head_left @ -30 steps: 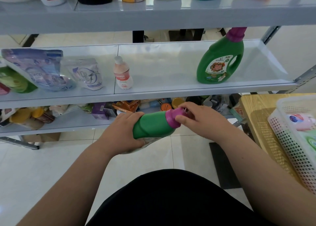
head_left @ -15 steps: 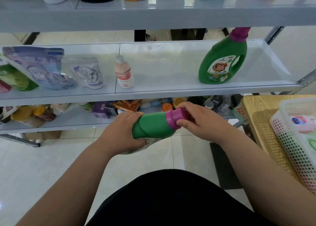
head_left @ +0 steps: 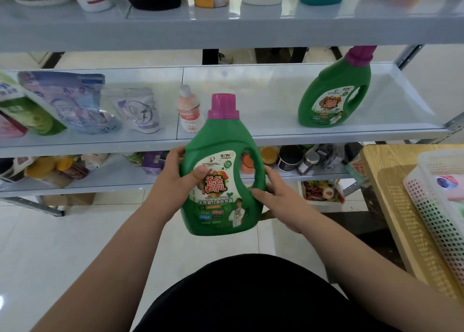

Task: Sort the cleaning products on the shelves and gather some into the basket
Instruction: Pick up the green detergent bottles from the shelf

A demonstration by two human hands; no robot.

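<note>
I hold a green detergent bottle (head_left: 221, 171) with a magenta cap upright in front of the shelves, label facing me. My left hand (head_left: 175, 178) grips its left side, thumb on the label. My right hand (head_left: 278, 193) grips the handle side near the bottom. A matching green bottle (head_left: 334, 93) stands at the right of the middle shelf (head_left: 251, 140). A white perforated basket (head_left: 437, 206) sits on a wooden table at the right, with a pink and a green item inside.
On the middle shelf lie refill pouches (head_left: 72, 103) at the left and a small pink bottle (head_left: 189, 113) stands near the centre. The top shelf (head_left: 226, 30) carries several bottles. The lower shelf (head_left: 113, 181) is crowded with jars and packets. The wooden table (head_left: 391, 218) is at my right.
The bottle lay on its side with my right hand on the cap. Now it stands upright, raised higher, and my right hand has shifted to the handle side.
</note>
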